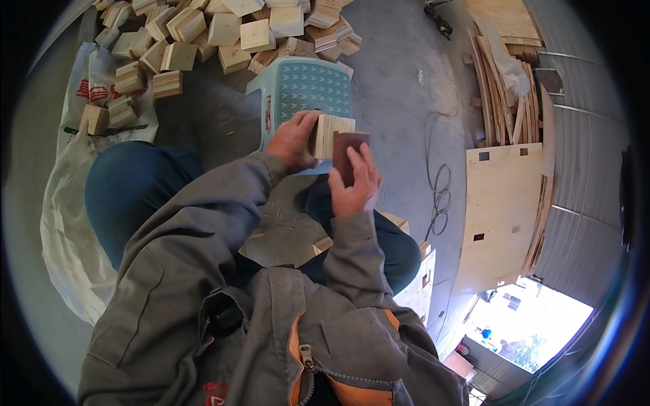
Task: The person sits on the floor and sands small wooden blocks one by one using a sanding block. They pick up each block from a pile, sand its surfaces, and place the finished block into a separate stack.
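Now left hand (296, 141) grips plywood block (325, 138) above blue stool (313, 78); right hand (357, 184) clasps brown sanding block (343, 150), long axis pointing forward, at plywood's right side, contact unclear.

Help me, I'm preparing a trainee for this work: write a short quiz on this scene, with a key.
1. Multiple choice: what does the right hand hold?
A) a hammer
B) a brown flat piece
C) a paintbrush
2. True or false: the left hand grips a pale wooden block.
3. Short answer: what lies heaped on the floor beyond the light blue stool?

Key:
1. B
2. True
3. Loose wooden blocks
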`<state>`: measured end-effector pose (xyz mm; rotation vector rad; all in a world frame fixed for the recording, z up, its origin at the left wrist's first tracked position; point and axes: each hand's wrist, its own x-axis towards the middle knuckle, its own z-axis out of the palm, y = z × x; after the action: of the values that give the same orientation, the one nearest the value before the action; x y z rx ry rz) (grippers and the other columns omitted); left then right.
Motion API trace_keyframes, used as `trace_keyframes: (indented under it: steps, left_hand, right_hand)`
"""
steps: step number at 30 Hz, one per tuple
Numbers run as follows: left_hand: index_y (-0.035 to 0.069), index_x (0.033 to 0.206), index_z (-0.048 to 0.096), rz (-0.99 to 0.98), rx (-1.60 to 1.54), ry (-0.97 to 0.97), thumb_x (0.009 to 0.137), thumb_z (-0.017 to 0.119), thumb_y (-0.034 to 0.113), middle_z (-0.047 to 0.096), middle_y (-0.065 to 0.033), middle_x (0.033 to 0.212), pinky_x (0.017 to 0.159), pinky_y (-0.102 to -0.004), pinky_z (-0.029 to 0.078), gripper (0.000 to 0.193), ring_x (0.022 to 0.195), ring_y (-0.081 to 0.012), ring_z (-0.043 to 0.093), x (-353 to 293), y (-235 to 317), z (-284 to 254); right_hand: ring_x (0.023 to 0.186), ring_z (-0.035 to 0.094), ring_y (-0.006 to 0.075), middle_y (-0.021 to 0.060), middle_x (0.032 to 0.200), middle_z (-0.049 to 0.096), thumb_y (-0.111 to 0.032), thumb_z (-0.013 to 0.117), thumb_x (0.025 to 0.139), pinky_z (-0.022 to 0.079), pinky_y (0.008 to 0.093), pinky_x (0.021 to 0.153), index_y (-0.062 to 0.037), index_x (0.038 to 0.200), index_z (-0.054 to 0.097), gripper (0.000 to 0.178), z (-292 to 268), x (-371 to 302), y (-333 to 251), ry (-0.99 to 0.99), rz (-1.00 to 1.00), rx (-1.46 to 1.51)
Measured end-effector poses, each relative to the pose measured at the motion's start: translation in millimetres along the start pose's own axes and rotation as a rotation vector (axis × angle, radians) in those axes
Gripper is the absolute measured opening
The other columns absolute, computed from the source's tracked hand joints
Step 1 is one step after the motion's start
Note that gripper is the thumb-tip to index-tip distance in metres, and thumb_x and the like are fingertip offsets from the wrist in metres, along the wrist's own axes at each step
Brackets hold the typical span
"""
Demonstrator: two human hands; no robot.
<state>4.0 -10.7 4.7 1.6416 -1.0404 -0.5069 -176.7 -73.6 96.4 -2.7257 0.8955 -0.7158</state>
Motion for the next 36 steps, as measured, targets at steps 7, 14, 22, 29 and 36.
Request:
trace_keyframes:
  steps: [7, 14, 22, 29, 36]
  left_hand:
    - [0.015, 0.147, 0.048, -0.016, 0.005, -0.014, 0.062, 0.093, 0.016, 0.056, -0.0152, 0.143, 0.108, -0.0501, 0.050, 0.096, 0.128, -0.0425, 0.058, -2.2, 4.2, -6.2]
    - [0.013, 0.149, 0.047, 0.000, 0.064, -0.003, 0.064, 0.097, 0.021, 0.054, -0.0186, 0.146, 0.109, -0.0513, 0.051, 0.099, 0.129, -0.0451, 0.059, -4.7, 5.8, -9.1]
    - [0.011, 0.148, 0.049, -0.013, 0.070, 0.026, 0.074, 0.092, 0.030, 0.057, -0.0220, 0.143, 0.109, -0.0495, 0.052, 0.088, 0.128, -0.0456, 0.061, 0.2, 13.4, -1.8]
    - [0.003, 0.149, 0.048, -0.105, 0.046, 0.090, 0.062, 0.099, 0.023, 0.056, -0.0232, 0.142, 0.113, -0.0448, 0.050, 0.103, 0.133, -0.0397, 0.059, -4.1, 19.5, -10.1]
    - [0.003, 0.142, 0.060, -0.647, -0.932, 0.012, 0.085, 0.086, 0.022, 0.072, -0.0111, 0.130, 0.103, -0.0390, 0.054, 0.066, 0.113, -0.0260, 0.072, 3.9, 27.6, -71.1]
  right_hand:
    - [0.138, 0.059, 0.0381, 0.0198, 0.152, 0.060, -0.022, 0.084, 0.082, 0.047, 0.0463, 0.115, -0.0090, 0.138, 0.068, 0.060, 28.3, 87.2, 63.2, -0.059, 0.182, 0.196]
    - [0.126, 0.067, 0.0316, 0.0199, 0.141, 0.068, -0.022, 0.086, 0.086, 0.054, 0.0435, 0.107, -0.0026, 0.142, 0.067, 0.062, 25.1, 32.6, 98.4, -0.021, 0.392, 0.261]
    - [0.114, 0.073, 0.0302, 0.0187, 0.138, 0.070, -0.024, 0.090, 0.082, 0.061, 0.0417, 0.095, -0.0036, 0.143, 0.066, 0.069, 25.6, -49.3, 105.1, 0.009, 0.501, 0.284]
    - [0.131, 0.063, 0.0366, 0.0208, 0.141, 0.066, -0.028, 0.088, 0.082, 0.051, 0.0454, 0.112, -0.0056, 0.140, 0.066, 0.066, 22.2, -42.4, 88.2, -0.024, 0.651, 0.365]
    - [0.140, 0.055, 0.0398, 0.0225, 0.151, 0.058, -0.032, 0.087, 0.082, 0.045, 0.0478, 0.118, -0.0068, 0.143, 0.064, 0.069, 55.6, -9.9, 61.7, -0.012, 0.434, 0.281]
